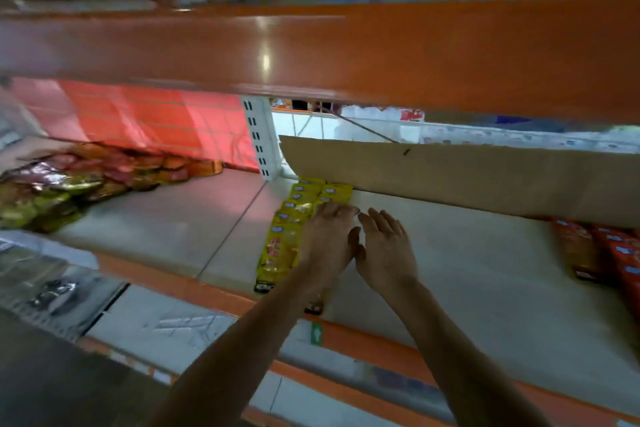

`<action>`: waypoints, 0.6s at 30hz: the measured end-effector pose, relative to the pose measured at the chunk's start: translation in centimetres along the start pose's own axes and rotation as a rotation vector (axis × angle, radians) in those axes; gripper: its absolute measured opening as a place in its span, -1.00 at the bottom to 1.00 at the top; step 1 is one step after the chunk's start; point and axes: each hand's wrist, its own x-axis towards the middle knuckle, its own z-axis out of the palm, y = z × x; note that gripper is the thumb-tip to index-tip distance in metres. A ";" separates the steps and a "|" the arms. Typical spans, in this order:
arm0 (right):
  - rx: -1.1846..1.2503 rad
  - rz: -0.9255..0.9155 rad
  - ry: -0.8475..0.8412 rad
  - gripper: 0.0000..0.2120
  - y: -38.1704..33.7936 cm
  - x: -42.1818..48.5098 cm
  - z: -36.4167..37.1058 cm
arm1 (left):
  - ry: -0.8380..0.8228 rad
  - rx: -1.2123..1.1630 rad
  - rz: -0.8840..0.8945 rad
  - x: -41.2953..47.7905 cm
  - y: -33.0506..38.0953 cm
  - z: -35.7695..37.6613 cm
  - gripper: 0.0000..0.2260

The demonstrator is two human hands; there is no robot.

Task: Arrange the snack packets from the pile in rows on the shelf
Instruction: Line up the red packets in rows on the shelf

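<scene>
Head view, left hand (327,239) flat, hiding yellow packets (282,243), right hand (386,246) released, pile (69,184) blurred

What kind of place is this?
Probably a shop aisle: orange-edged shelves, rows of yellow packets lined up under the left hand, and a loose pile of snacks waiting nearby.

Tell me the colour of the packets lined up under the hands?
Yellow packets, clearest in the head view, under the left hand.
</scene>
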 end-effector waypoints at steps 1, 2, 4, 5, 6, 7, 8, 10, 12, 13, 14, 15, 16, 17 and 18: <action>0.012 -0.030 0.007 -0.51 -1.6 1.0 1.1 | 0.018 -0.002 -0.016 0.1 -1.9 -0.9 -0.69; 0.025 -0.061 0.007 -0.49 -3.3 2.1 2.0 | 0.036 -0.005 -0.031 0.2 -3.8 -1.7 -0.69; 0.041 -0.117 0.003 -0.47 -6.9 4.1 3.8 | 0.073 -0.003 -0.058 0.1 -7.8 -3.2 -0.68; 0.045 -0.144 0.001 -0.47 -8.7 5.1 4.8 | 0.090 0.003 -0.072 0.1 -9.9 -3.9 -0.67; 0.046 -0.168 -0.004 -0.47 -10.3 6.1 5.8 | 0.100 0.011 -0.090 0.0 -11.9 -4.5 -0.66; 0.047 -0.182 -0.021 -0.47 -11.9 7.0 6.8 | 0.096 0.019 -0.116 0.0 -13.8 -5.1 -0.65; 0.049 -0.189 -0.041 -0.47 -13.5 7.9 7.8 | 0.083 0.029 -0.144 0.0 -15.7 -5.7 -0.64; 0.049 -0.202 -0.063 -0.50 -16.2 9.5 9.5 | 0.049 0.051 -0.188 0.2 -19.0 -6.6 -0.62; 0.048 -0.208 -0.079 -0.55 -18.7 11.0 10.8 | 0.015 0.088 -0.232 0.5 -22.0 -7.3 -0.61; 0.041 -0.210 -0.090 -0.56 -19.7 11.7 11.3 | -0.001 0.108 -0.255 0.8 -23.5 -7.6 -0.60; 0.030 -0.215 -0.103 -0.56 -20.7 12.6 11.9 | -0.018 0.127 -0.277 1.2 -24.8 -7.9 -0.59; 0.011 -0.219 -0.124 -0.54 -21.6 13.4 12.4 | -0.037 0.143 -0.298 1.5 -26.2 -8.1 -0.57; -0.010 -0.225 -0.144 -0.53 -22.4 14.3 13.0 | -0.053 0.158 -0.318 1.8 -27.4 -8.3 -0.56; -0.025 -0.231 -0.163 -0.52 -23.2 15.2 13.5 | -0.072 0.172 -0.338 2.2 -28.7 -8.5 -0.55; -0.034 -0.237 -0.181 -0.51 -23.9 16.1 14.1 | -0.086 0.186 -0.360 2.6 -30.0 -8.7 -0.54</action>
